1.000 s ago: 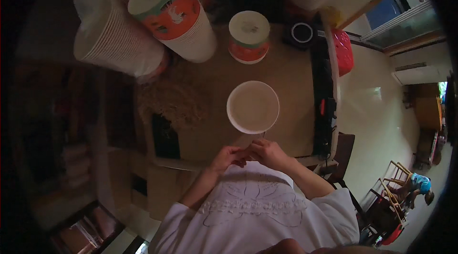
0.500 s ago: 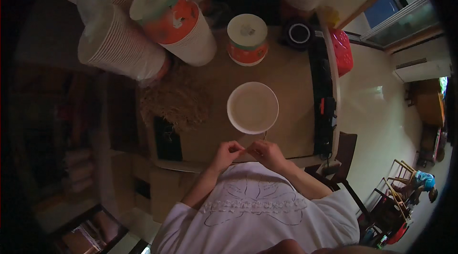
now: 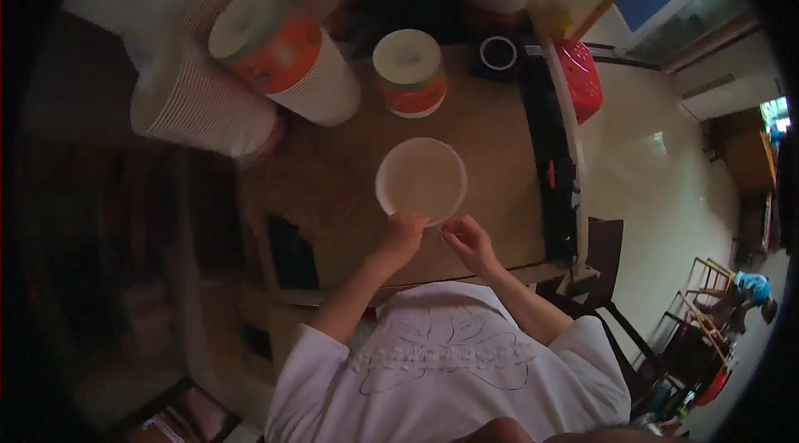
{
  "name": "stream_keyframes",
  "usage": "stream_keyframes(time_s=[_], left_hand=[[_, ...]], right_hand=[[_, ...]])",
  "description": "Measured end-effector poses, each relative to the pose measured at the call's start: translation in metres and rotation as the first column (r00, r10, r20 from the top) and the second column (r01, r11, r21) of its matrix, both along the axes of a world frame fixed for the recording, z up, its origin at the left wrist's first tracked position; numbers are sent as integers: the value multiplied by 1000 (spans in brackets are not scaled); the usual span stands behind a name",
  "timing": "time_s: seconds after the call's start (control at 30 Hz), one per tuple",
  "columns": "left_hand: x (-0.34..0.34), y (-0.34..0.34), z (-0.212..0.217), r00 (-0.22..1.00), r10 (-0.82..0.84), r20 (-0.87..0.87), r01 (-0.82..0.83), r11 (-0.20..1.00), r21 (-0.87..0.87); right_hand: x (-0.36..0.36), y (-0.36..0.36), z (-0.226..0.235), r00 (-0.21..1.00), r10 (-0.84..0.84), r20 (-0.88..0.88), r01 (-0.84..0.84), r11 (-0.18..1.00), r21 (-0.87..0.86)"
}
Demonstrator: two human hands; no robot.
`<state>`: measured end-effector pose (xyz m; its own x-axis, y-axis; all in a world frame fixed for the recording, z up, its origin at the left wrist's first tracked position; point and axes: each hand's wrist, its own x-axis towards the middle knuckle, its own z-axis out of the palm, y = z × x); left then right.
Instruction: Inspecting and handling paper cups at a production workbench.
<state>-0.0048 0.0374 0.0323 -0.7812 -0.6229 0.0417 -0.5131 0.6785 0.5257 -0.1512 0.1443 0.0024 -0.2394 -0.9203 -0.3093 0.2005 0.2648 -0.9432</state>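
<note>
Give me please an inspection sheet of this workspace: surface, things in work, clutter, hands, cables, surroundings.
Surface: brown table, partly bare.
Things in work: open white bowl near the table's front edge; something thin between both hands, too small to tell.
Clutter: lidded tub, tape roll, cup stacks, tilted orange-banded stack.
Hands: left hand at the bowl's rim; right hand beside it, fingers pinched.
Cables: nothing seen.
Surroundings: red basket, pale floor, chairs.
</note>
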Motion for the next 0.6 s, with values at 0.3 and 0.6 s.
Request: stream_keyframes(time_s=[0.3, 0.6], left_hand=[[-8, -5, 25, 939, 325, -115, -229, 838, 495], [-14, 4, 23, 941, 299, -158, -157, 799, 580]], right_hand=[[-1, -21, 3, 998, -23, 55, 33, 980, -197], [-14, -22, 16, 988, 71, -136, -84, 992, -97]])
